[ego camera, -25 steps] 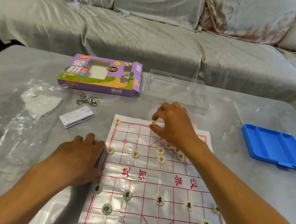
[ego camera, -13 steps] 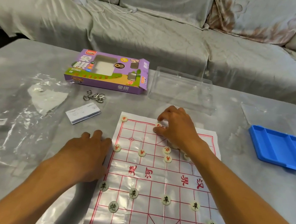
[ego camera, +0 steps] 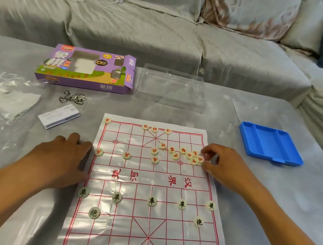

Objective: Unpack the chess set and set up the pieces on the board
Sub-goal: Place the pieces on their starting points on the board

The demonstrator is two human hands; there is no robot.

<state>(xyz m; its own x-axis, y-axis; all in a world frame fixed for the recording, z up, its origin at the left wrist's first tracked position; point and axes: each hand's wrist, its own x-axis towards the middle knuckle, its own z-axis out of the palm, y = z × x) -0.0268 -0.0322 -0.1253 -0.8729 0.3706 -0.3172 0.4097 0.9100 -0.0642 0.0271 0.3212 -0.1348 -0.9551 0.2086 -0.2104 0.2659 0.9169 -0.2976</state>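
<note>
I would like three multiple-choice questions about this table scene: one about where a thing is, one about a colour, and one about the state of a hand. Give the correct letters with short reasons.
1. Where does the blue tray lie?
A. on the board
B. on the table, right of the board
C. on the sofa

2. What colour are the characters on the loose cluster of pieces on the far half of the board?
A. red
B. green
C. blue

3. What is the left hand doing?
A. lifting the purple box
B. holding a piece in the air
C. resting flat at the board's left edge

Answers:
1 B, the tray sits on the table beyond the board's right edge.
2 A, their markings are red.
3 C, its fingers lie straight on the edge and the table.
</note>
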